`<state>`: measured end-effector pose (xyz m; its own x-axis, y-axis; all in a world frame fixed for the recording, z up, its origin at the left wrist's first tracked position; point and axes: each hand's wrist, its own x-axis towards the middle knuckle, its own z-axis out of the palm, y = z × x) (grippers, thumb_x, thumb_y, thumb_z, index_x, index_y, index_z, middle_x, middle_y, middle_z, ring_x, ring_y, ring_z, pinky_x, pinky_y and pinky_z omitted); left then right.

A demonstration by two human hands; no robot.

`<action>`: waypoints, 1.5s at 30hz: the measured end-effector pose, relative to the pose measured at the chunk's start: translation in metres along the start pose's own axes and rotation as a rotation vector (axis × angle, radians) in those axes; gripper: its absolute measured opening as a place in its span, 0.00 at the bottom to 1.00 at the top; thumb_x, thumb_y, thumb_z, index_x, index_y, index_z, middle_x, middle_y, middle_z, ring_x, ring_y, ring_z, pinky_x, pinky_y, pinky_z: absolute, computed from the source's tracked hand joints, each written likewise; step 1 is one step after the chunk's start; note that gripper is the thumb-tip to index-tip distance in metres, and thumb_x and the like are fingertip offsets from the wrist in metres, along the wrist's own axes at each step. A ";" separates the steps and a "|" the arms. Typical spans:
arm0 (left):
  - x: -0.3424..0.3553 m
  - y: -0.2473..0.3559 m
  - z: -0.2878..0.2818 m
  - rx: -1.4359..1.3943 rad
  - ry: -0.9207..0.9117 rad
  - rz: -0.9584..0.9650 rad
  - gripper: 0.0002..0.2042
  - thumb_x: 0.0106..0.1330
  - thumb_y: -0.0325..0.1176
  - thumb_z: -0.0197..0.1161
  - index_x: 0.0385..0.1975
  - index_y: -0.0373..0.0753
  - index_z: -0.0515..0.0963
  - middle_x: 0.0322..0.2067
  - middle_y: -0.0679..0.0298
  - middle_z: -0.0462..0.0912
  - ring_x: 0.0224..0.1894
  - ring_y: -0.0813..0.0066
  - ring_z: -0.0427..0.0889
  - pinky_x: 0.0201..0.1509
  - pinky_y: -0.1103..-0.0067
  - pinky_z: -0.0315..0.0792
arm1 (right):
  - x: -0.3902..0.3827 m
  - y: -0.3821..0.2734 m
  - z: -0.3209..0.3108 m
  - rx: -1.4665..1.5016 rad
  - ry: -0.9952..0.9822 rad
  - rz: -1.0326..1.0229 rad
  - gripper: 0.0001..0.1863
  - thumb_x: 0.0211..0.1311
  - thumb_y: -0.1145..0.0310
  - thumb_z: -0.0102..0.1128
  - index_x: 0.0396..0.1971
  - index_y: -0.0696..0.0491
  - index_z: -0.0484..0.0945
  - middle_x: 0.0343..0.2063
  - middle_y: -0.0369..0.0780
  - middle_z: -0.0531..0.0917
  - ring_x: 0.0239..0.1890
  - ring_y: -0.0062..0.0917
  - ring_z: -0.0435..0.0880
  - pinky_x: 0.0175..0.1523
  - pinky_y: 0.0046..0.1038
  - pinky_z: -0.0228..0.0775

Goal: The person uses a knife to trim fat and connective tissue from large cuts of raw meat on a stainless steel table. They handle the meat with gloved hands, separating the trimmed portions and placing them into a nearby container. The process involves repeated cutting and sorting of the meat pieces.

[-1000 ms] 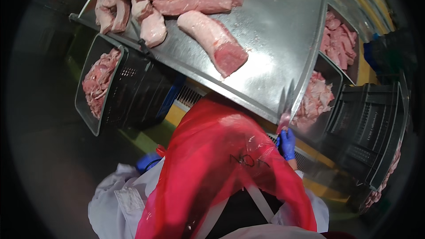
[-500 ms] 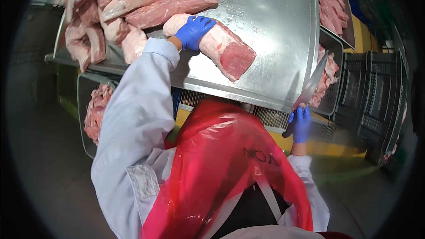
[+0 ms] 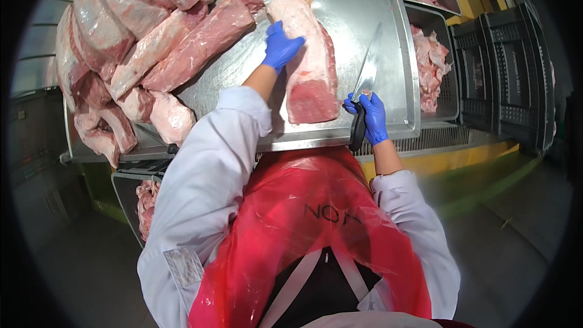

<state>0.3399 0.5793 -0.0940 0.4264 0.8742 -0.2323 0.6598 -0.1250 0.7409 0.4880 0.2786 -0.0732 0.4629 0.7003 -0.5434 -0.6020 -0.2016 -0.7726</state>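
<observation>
A long, pale-and-pink slab of meat (image 3: 311,64) lies on the silvery metal table (image 3: 340,0) between your blue-gloved left hand (image 3: 281,47), spread against its edge, and your blue-gloved right hand (image 3: 373,116), gripping a black-handled knife (image 3: 366,78).

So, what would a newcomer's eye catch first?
The long pale slab of raw meat on the shiny steel table, the blue-gloved left hand at its left edge. To its right, the blue-gloved right hand holds a long-bladed, black-handled knife. A heap of pink meat lies upper left.
</observation>
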 end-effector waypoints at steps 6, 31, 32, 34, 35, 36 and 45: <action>0.021 0.109 0.043 0.505 -0.042 -0.330 0.70 0.43 0.61 0.77 0.75 0.31 0.34 0.72 0.36 0.50 0.70 0.41 0.64 0.68 0.48 0.64 | 0.023 -0.017 -0.041 -0.048 0.016 -0.256 0.13 0.76 0.67 0.52 0.51 0.60 0.72 0.45 0.47 0.82 0.43 0.34 0.86 0.51 0.39 0.83; 0.018 0.066 -0.035 -0.144 -0.331 -0.056 0.47 0.49 0.29 0.67 0.74 0.33 0.54 0.65 0.51 0.70 0.65 0.61 0.72 0.69 0.70 0.66 | 0.009 -0.096 -0.168 -0.016 -0.017 -0.215 0.10 0.74 0.71 0.53 0.48 0.60 0.77 0.39 0.40 0.84 0.39 0.20 0.83 0.49 0.26 0.78; 0.021 0.053 -0.048 -0.290 -0.358 -0.135 0.45 0.50 0.26 0.65 0.73 0.36 0.55 0.63 0.54 0.72 0.63 0.63 0.74 0.68 0.71 0.67 | 0.008 -0.097 -0.168 -0.019 -0.009 -0.201 0.11 0.74 0.71 0.53 0.49 0.60 0.77 0.39 0.40 0.84 0.39 0.20 0.83 0.49 0.27 0.78; 0.027 0.037 -0.061 -0.491 -0.370 -0.286 0.43 0.51 0.22 0.58 0.74 0.39 0.56 0.63 0.57 0.72 0.63 0.63 0.74 0.68 0.71 0.68 | 0.009 -0.092 -0.172 -0.030 -0.011 -0.194 0.12 0.75 0.71 0.53 0.51 0.60 0.77 0.39 0.40 0.84 0.40 0.21 0.83 0.48 0.28 0.80; 0.030 0.034 -0.062 -0.568 -0.400 -0.285 0.43 0.51 0.22 0.58 0.74 0.39 0.56 0.64 0.57 0.71 0.63 0.63 0.73 0.68 0.71 0.68 | 0.010 -0.089 -0.173 -0.047 -0.003 -0.187 0.12 0.74 0.71 0.53 0.50 0.61 0.77 0.39 0.40 0.84 0.39 0.21 0.84 0.47 0.27 0.80; 0.031 0.030 -0.062 -0.645 -0.429 -0.285 0.43 0.52 0.21 0.57 0.74 0.39 0.56 0.64 0.57 0.71 0.64 0.63 0.73 0.68 0.71 0.67 | 0.010 -0.089 -0.173 -0.064 0.005 -0.180 0.11 0.74 0.71 0.53 0.50 0.61 0.77 0.38 0.40 0.84 0.39 0.21 0.84 0.46 0.27 0.80; 0.021 0.051 0.020 0.376 -0.117 0.238 0.43 0.69 0.43 0.61 0.77 0.37 0.42 0.75 0.38 0.41 0.78 0.44 0.40 0.78 0.65 0.45 | 0.052 -0.093 -0.142 -0.329 -0.058 -0.071 0.14 0.72 0.66 0.55 0.49 0.60 0.75 0.30 0.39 0.83 0.23 0.18 0.81 0.31 0.22 0.74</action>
<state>0.3951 0.5825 -0.0734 0.6462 0.7443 -0.1690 0.7044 -0.4963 0.5075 0.6602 0.2368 -0.0765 0.4529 0.7561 -0.4724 -0.3229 -0.3547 -0.8774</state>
